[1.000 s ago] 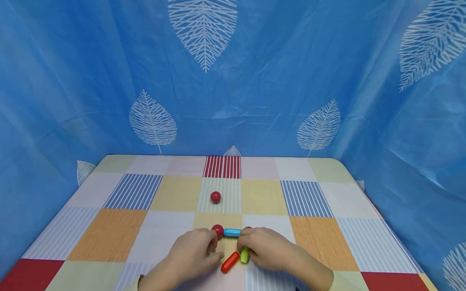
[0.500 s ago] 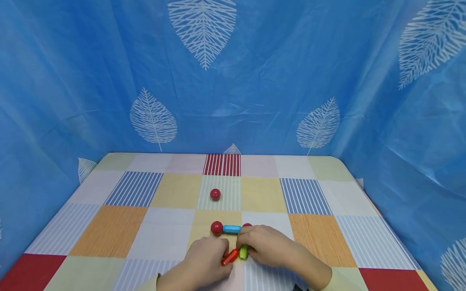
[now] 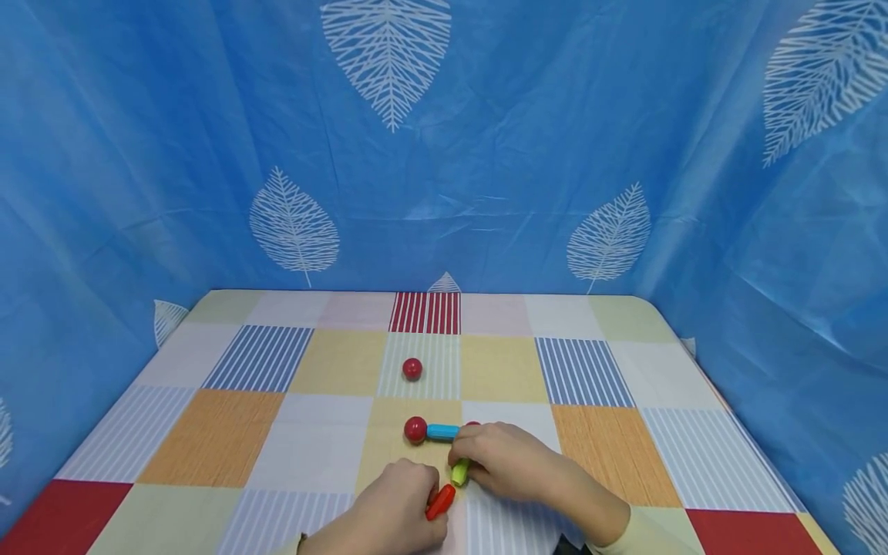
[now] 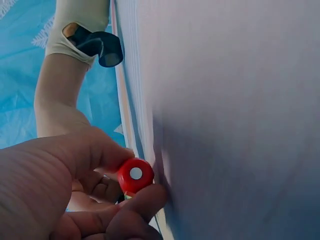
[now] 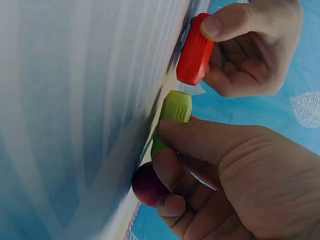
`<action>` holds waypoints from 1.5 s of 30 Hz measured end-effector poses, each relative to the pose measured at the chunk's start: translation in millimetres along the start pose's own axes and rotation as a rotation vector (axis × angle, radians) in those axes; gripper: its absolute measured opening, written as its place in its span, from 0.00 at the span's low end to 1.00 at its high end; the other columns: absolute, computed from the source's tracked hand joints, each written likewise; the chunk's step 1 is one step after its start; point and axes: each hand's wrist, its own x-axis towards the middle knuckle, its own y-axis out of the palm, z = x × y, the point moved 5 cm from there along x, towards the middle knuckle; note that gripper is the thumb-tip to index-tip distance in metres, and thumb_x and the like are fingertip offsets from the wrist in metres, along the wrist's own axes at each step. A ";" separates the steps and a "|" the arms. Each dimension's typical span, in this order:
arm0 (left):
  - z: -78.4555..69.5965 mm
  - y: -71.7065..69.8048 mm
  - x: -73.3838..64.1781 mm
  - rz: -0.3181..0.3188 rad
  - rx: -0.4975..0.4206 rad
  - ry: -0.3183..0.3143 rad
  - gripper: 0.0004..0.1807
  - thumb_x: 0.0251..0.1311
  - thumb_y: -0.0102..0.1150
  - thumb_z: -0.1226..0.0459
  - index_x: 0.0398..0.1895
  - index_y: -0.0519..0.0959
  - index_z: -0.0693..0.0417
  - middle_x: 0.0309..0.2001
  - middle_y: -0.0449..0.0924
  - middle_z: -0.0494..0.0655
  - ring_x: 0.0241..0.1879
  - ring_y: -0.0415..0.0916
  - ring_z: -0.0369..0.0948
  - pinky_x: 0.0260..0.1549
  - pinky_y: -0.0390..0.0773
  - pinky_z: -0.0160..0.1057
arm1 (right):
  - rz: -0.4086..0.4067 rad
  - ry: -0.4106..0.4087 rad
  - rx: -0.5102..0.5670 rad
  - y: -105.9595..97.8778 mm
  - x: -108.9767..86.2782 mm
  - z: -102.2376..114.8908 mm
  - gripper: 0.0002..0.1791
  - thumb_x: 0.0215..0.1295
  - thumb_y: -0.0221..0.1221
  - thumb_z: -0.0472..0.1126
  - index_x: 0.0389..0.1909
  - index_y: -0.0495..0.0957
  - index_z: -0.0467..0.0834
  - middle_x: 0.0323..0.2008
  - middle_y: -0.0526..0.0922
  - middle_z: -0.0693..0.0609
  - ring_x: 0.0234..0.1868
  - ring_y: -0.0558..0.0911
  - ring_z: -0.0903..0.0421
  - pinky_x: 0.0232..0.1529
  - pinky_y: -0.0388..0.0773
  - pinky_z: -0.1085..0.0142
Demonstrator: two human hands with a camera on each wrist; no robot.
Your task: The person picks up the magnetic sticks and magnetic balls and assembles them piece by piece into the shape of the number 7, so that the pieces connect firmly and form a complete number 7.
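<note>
My left hand pinches a short red toy rod between thumb and fingers. In the left wrist view, the end of the red rod carries a round silvery-white insert. My right hand pinches a yellow-green rod, whose near end points at the red rod with a small gap between them. A dark red ball sits at the green rod's other end, by the right fingers. On the table, a blue rod touches a red ball at its left; its right end is partly behind my right hand.
Farther back on the patchwork tablecloth lies another red ball, apart from the rest. A blue curtain with white leaf prints hangs behind the table and along both sides.
My left hand has come from beside the left red ball down to the red rod and now grips it. My right hand stays at the green rod, whose near end has swung slightly left.
</note>
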 end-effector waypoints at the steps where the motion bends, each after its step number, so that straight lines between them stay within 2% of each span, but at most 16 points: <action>1: -0.3 0.3 0.2 -0.005 -0.005 -0.001 0.12 0.44 0.69 0.60 0.18 0.72 0.47 0.12 0.67 0.39 0.13 0.65 0.35 0.14 0.67 0.32 | -0.004 -0.002 0.000 -0.3 0.4 0.3 0.08 0.59 0.67 0.36 0.36 0.83 0.53 0.35 0.79 0.66 0.38 0.76 0.72 0.42 0.75 0.72; 8: -1.6 1.7 1.9 -0.019 -0.049 -0.012 0.12 0.46 0.68 0.61 0.18 0.72 0.48 0.14 0.67 0.39 0.15 0.65 0.36 0.14 0.66 0.32 | 0.012 0.024 0.009 -1.0 1.7 1.7 0.08 0.59 0.67 0.36 0.36 0.83 0.52 0.36 0.80 0.66 0.39 0.76 0.71 0.43 0.75 0.71; 17: -4.1 4.5 4.3 -0.030 -0.032 0.035 0.15 0.50 0.71 0.56 0.19 0.73 0.47 0.14 0.67 0.37 0.16 0.65 0.34 0.14 0.66 0.31 | 0.027 0.035 -0.023 -1.9 -0.5 0.8 0.07 0.60 0.66 0.37 0.36 0.83 0.53 0.35 0.79 0.66 0.38 0.76 0.71 0.42 0.75 0.70; 23: -5.0 3.9 3.8 -0.056 0.003 0.081 0.18 0.50 0.72 0.53 0.18 0.71 0.46 0.14 0.66 0.35 0.17 0.63 0.32 0.16 0.65 0.31 | 0.005 0.004 -0.020 -1.6 -2.9 -0.3 0.08 0.59 0.66 0.36 0.36 0.83 0.52 0.35 0.79 0.66 0.38 0.76 0.71 0.41 0.75 0.71; 28: -2.1 1.0 5.2 -0.057 -0.043 0.074 0.18 0.52 0.70 0.51 0.18 0.72 0.46 0.13 0.65 0.36 0.16 0.63 0.33 0.16 0.63 0.31 | -0.012 -0.019 -0.026 -1.5 -3.2 0.0 0.09 0.58 0.67 0.36 0.36 0.82 0.53 0.35 0.79 0.66 0.38 0.76 0.72 0.41 0.75 0.73; 31: -1.0 -8.5 7.1 -0.124 -0.074 0.104 0.15 0.54 0.68 0.54 0.20 0.73 0.48 0.12 0.65 0.35 0.14 0.63 0.32 0.14 0.63 0.30 | -0.014 -0.028 -0.024 -1.6 -3.2 0.5 0.09 0.58 0.66 0.35 0.35 0.82 0.53 0.35 0.79 0.66 0.38 0.76 0.72 0.40 0.74 0.74; 35: -1.3 -29.9 12.0 -0.340 -0.081 0.227 0.07 0.52 0.66 0.63 0.25 0.76 0.52 0.17 0.69 0.33 0.17 0.65 0.30 0.17 0.68 0.28 | -0.010 -0.020 -0.019 -1.6 -3.6 0.2 0.09 0.58 0.66 0.35 0.35 0.82 0.53 0.34 0.78 0.66 0.35 0.75 0.72 0.38 0.73 0.75; 38: 1.1 -44.6 18.3 -0.495 -0.062 0.285 0.07 0.50 0.67 0.66 0.31 0.78 0.54 0.25 0.73 0.37 0.23 0.68 0.32 0.22 0.71 0.29 | -0.009 -0.017 -0.020 -1.9 -3.8 -0.2 0.09 0.58 0.66 0.35 0.35 0.82 0.54 0.35 0.78 0.66 0.36 0.75 0.73 0.38 0.73 0.75; 41: 7.6 -56.3 26.8 -0.583 -0.018 0.258 0.10 0.50 0.68 0.65 0.36 0.79 0.53 0.33 0.76 0.41 0.26 0.69 0.35 0.26 0.72 0.32 | -0.007 -0.023 -0.019 -2.1 -3.3 0.0 0.10 0.58 0.66 0.35 0.36 0.82 0.53 0.36 0.78 0.67 0.38 0.76 0.72 0.40 0.74 0.74; 45: 20.1 -68.0 40.2 -0.626 0.018 0.179 0.15 0.51 0.70 0.62 0.41 0.79 0.53 0.41 0.77 0.44 0.23 0.67 0.35 0.26 0.73 0.33 | -0.004 -0.029 -0.015 -1.0 -2.2 0.6 0.10 0.57 0.66 0.34 0.36 0.82 0.53 0.35 0.79 0.66 0.38 0.76 0.72 0.41 0.74 0.74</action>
